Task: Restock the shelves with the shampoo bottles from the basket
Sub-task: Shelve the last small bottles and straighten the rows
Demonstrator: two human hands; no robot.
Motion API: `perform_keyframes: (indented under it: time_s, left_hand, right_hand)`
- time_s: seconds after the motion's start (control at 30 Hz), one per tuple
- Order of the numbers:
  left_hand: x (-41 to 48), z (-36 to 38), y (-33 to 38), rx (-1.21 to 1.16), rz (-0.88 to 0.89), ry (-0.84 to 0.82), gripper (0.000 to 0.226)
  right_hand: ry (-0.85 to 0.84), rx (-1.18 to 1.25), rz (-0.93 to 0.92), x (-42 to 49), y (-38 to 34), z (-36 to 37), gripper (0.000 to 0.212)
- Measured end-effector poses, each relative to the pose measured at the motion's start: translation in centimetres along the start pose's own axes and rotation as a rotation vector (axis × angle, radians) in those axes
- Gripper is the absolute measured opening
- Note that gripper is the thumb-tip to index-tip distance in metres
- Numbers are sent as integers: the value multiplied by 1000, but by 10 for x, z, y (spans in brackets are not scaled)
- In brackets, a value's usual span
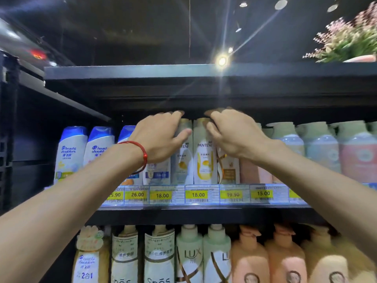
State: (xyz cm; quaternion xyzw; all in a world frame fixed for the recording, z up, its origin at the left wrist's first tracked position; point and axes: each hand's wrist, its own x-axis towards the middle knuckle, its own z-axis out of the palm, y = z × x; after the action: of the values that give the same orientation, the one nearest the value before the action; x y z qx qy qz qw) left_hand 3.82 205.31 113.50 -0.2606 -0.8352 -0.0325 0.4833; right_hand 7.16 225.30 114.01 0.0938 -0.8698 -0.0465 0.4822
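Forearms first, since they fill the bottom of the view: both reach up toward the middle of the black metal upper shelf [204, 210]. The left hand [161, 135], the one with a red string bracelet [143, 155] at the wrist, has its fingers curled over the cap of a white-and-gold Pantene shampoo bottle [182, 160], thumb laid on its front. The right hand [230, 133] grips the twin Pantene bottle [204, 160] touching it on the right. Its fingers are hooked over the cap with the thumb tucked in front, though it's a bit blurry.

Both bottles stand upright at the shelf's front edge, above the yellow 18.00 price tags [198, 194]. My guess is the top grip is because the row is jammed tight. There are blue-capped white Head & Shoulders bottles [70, 154] toward the left end and pink bottles [251, 172] to the right, so there's no room for fingers down the sides. Looks like squaring them up so the labels face forward. The basket isn't in view.
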Motion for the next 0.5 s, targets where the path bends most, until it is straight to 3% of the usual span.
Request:
perform_keyframes:
  time_s: [0.13, 0.4, 0.5]
  left_hand:
    - [4, 0, 1, -72, -26, 18, 28]
    - [2, 3, -4, -439, -66, 75, 34]
    - [2, 4, -5, -485, -66, 122, 34]
  right_hand:
    - [-21, 91, 1, 0, 4, 2, 41]
    - [81, 476, 76, -1, 2, 4, 42]
    - [106, 508, 85, 0, 2, 6, 40]
